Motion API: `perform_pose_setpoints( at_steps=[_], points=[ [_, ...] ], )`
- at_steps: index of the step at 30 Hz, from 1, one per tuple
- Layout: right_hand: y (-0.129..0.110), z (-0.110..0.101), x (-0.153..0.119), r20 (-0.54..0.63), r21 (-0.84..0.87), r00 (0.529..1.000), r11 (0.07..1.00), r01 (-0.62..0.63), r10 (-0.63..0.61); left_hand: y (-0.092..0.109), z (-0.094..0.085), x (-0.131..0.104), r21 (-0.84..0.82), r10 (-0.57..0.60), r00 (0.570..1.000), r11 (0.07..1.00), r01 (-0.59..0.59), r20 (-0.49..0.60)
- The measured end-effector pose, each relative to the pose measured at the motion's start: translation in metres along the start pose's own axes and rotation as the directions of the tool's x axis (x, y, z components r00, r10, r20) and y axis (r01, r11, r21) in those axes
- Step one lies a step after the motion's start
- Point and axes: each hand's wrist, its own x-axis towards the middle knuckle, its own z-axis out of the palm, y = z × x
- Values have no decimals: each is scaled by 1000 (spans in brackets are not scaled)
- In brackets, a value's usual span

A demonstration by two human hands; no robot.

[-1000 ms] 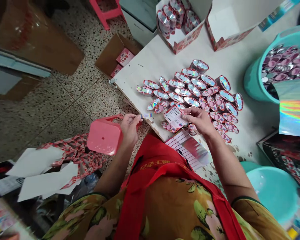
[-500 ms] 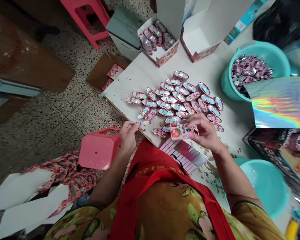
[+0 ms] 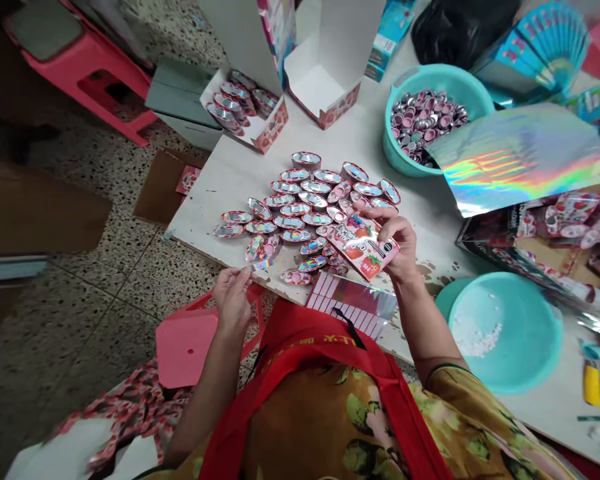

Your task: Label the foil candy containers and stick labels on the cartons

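Note:
My left hand pinches a small shiny holographic sticker just off the table's near left edge. In my right hand is a flat pink packet printed with strawberries, its front tilted up toward me. Several oval strawberry-print packs stand close together on the white table beyond my hands; many have shiny holographic strips on top, others show pink caps. Below the packet lies a sheet of sticker strips, partly peeled, at the table's near edge.
An open carton holding several packs stands at the back beside another open carton. Right of them are a teal basin of pink-and-silver caps, a holographic sheet and another teal basin. A pink stool stands left.
My right hand has lifted the strawberry packet and turned its printed front toward me. My left hand still holds the sticker, a little lower. The whole view has shifted and turned.

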Motion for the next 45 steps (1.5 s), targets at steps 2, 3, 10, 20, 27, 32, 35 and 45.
perform_pose_setpoints(
  at_steps=[2, 3, 10, 20, 27, 32, 35, 45],
  points=[
    [-1, -1, -1, -5, -6, 999, 999, -36, 36, 1, 2, -1, 16, 4, 1000, 1000, -4, 15],
    [-2, -1, -1, 2, 4, 999, 999, -38, 38, 1, 2, -1, 27, 7, 1000, 1000, -7, 19],
    [-3, -7, 0, 63, -85, 985, 984, -154, 159, -5, 9, -2, 26, -37, 999, 999, 37, 7],
    [14, 5, 7, 159, -87, 981, 991, -100, 113, -8, 3, -1, -10, -38, 999, 999, 38, -27],
    [23, 23, 13, 263, -214, 961, 976, -32, 89, -14, -15, -2, -35, -55, 995, 998, 52, -80],
    [41, 67, 31, 563, -322, 825, 931, 172, 43, -18, -29, 2, -98, -61, 987, 994, 47, -146],
    [60, 99, 36, 749, -343, 661, 883, 319, 52, -21, -38, 4, -140, -59, 984, 990, 35, -170],
    [91, 164, 18, 749, -646, 590, 526, 552, 301, -33, -53, 1, -140, -71, 976, 989, 42, -208]
  ],
)
